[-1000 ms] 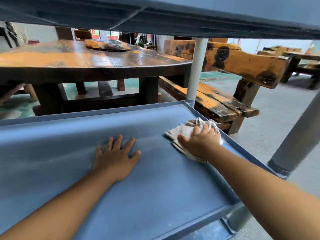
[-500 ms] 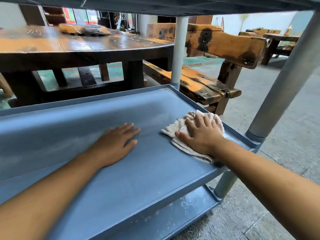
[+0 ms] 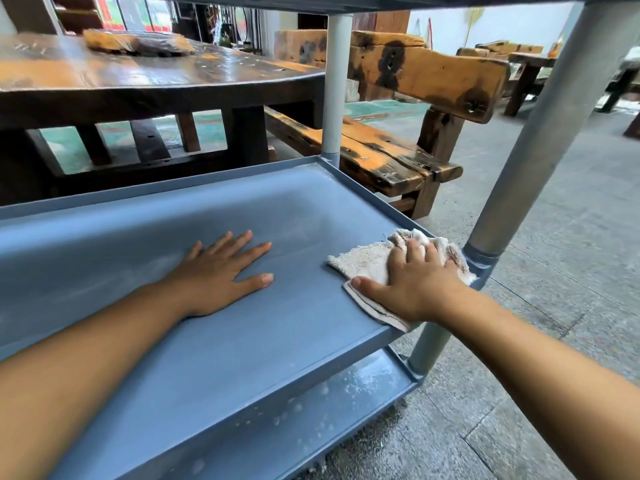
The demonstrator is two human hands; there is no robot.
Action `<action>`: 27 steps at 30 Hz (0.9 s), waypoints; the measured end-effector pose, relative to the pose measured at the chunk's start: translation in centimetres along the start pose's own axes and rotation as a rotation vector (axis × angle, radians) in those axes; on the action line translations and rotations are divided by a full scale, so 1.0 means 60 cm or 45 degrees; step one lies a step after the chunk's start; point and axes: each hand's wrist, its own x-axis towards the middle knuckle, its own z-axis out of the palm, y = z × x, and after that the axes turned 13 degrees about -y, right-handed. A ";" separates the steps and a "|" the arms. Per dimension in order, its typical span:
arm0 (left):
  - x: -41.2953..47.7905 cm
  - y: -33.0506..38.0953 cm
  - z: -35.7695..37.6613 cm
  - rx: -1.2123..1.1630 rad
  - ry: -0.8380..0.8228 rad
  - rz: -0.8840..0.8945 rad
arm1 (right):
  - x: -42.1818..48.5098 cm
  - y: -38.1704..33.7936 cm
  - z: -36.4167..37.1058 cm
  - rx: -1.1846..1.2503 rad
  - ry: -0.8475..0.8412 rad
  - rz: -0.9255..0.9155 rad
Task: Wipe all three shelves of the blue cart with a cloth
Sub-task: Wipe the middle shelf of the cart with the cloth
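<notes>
At the upper left of the frame a dark wooden table (image 3: 145,81) is seen beyond the cart, its top glossy and streaked with orange; a rough slab (image 3: 138,43) is laid on it. The middle shelf (image 3: 173,209) of the blue cart, a smooth plastic tray with a low raised rim, fills the lower left and centre, and its surface is marked with pale, dusty smears. The left hand (image 3: 221,275) is laid flat on that shelf at the centre, palm down with the fingers spread wide, and nothing is held in it. Below the shelf's near edge, the bottom shelf (image 3: 311,420) is shown at lower centre, speckled with white droplets or foam. A grey round post (image 3: 336,88) rises from the shelf's far right corner at upper centre, partly blocking the view of a heavy wooden bench (image 3: 388,150) with charred-looking patches. To the right of centre, the cloth (image 3: 363,261), a beige terry towel that is crumpled and folded, is pressed onto the shelf's near right corner by the right hand (image 3: 415,282), whose fingers are curled over it and thumb stretched along its near edge. Just beside the cloth a second grey post (image 3: 540,126) slants up through the upper right. The speckled grey floor (image 3: 554,306) is spread across the right side.
</notes>
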 end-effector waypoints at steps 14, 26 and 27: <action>-0.011 0.034 0.002 -0.041 0.005 -0.172 | -0.080 0.007 0.034 -0.034 0.080 0.076; -0.056 0.076 0.032 -0.022 0.072 -0.081 | -0.150 -0.116 0.081 -0.054 0.180 -0.297; -0.057 0.076 0.030 -0.023 0.070 -0.082 | -0.168 -0.152 0.091 -0.075 0.189 -0.369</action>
